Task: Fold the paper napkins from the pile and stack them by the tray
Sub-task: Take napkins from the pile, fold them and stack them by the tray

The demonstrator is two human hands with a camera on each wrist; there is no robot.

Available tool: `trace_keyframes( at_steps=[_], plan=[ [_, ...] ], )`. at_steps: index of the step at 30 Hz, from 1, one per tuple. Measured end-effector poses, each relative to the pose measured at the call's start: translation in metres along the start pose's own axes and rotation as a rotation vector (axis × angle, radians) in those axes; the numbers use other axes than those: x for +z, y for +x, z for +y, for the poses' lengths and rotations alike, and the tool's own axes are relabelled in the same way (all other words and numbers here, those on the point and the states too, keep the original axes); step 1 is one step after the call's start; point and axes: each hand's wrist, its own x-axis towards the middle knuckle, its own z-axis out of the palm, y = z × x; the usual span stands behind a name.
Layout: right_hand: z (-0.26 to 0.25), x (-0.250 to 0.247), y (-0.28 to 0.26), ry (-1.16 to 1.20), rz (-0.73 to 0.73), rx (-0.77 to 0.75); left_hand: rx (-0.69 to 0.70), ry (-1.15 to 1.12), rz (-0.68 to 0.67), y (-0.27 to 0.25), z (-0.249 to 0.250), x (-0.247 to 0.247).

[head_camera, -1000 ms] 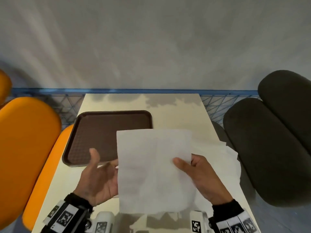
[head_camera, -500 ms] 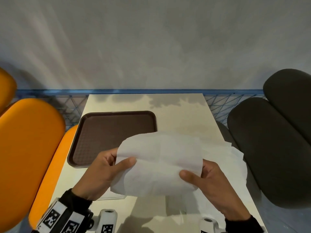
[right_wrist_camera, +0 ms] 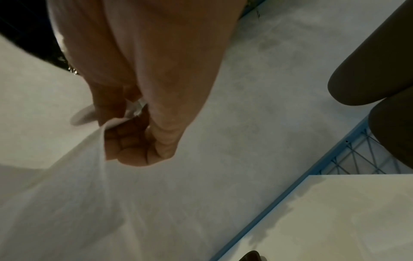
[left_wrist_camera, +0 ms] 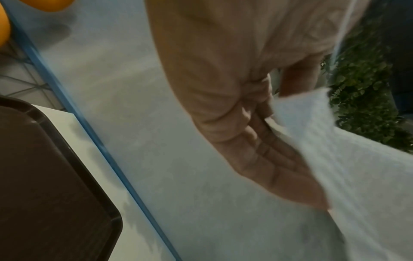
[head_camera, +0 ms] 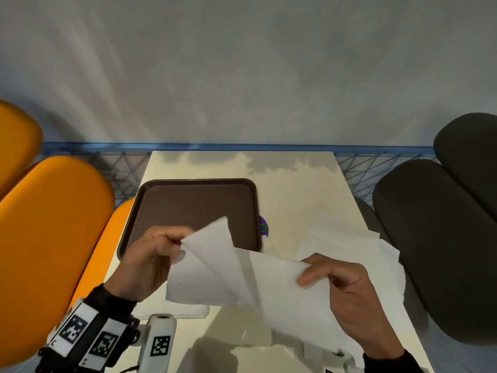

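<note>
1. Napkin (head_camera: pixel 242 275), white, embossed: held in the air above the near part of the worktop (head_camera: pixel 295 189), between both hands. Partly folded; one corner flap stands up over the near edge of the tray (head_camera: pixel 193 205).
2. Left hand (head_camera: pixel 145 265): thumb and fingers pinch the napkin's left edge. Left wrist view shows the fingers (left_wrist_camera: pixel 268 159) lying along the paper (left_wrist_camera: pixel 357 167).
3. Right hand (head_camera: pixel 349 297): fingers curled, gripping the napkin's right end. Right wrist view confirms the paper (right_wrist_camera: pixel 67 194) pinched in the curled fingers (right_wrist_camera: pixel 134 141).
4. Tray: brown, lies flat on the left half of the worktop.
5. Pile of unfolded napkins (head_camera: pixel 357 243): on the worktop at the right, near the right hand.
6. Stack of folded napkins (head_camera: pixel 174 310): on the worktop just near of the tray, under the left hand, partly hidden.
7. Surroundings: orange seat (head_camera: pixel 48 238) to the left, dark seat (head_camera: pixel 443 238) to the right.
</note>
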Motion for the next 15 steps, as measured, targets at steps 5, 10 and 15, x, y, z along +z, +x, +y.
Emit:
trace_keyframes(
  at_steps=[5,10,15],
  plan=[
    [-0.006,-0.003,-0.005,-0.099,-0.055,-0.061,0.006,0.182,0.099,0.003,0.012,0.007],
    [-0.018,-0.018,-0.008,-0.232,-0.090,-0.048,0.030,0.566,-0.014,0.003,0.022,0.020],
    [-0.032,0.029,0.018,-0.587,-0.234,0.022,0.152,0.875,-0.235,0.002,0.034,0.043]
  ],
)
